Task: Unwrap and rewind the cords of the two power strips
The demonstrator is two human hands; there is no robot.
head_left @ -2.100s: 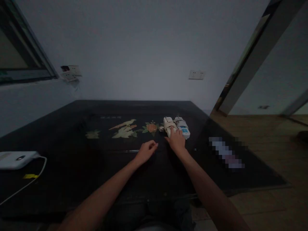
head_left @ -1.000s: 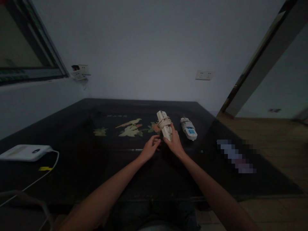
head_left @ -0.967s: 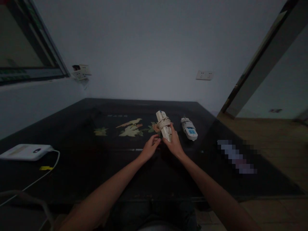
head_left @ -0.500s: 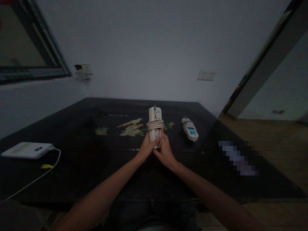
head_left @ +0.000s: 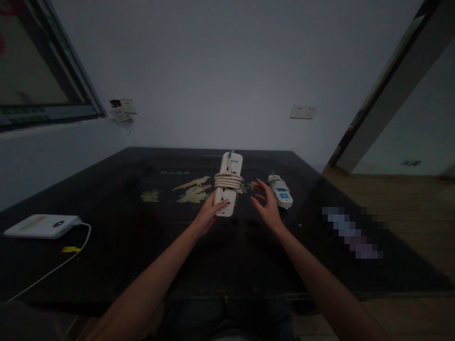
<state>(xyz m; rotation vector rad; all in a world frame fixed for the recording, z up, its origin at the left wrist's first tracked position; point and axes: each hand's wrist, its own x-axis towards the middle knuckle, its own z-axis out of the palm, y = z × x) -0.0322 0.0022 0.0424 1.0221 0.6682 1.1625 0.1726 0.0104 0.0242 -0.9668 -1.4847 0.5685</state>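
My left hand (head_left: pixel 209 211) grips the lower end of a white power strip (head_left: pixel 229 163), thumb across its socket face. The strip is held up and leans slightly right at the top. Its own cord (head_left: pixel 228 181) is wound several times round the middle, and one bit of cord runs up to the top end. My right hand (head_left: pixel 267 203) is apart from the strip, fingers spread and holding nothing. Just beyond its fingers, to the right, a second white device with a blue panel (head_left: pixel 284 196) lies on the table, also wrapped in cord.
The black table (head_left: pixel 170 265) carries a painted bird and flowers. At left lies a white box-like device (head_left: pixel 40 226) with a white cable (head_left: pixel 53 270) and a yellow tag (head_left: pixel 71 249). A blurred-out item (head_left: pixel 350 232) lies at right. Wall sockets (head_left: pixel 303 112) are behind.
My right hand has let go of the power strip and moved right, its fingers opening. The strip, now in my left hand alone, has tilted to the right at its top.
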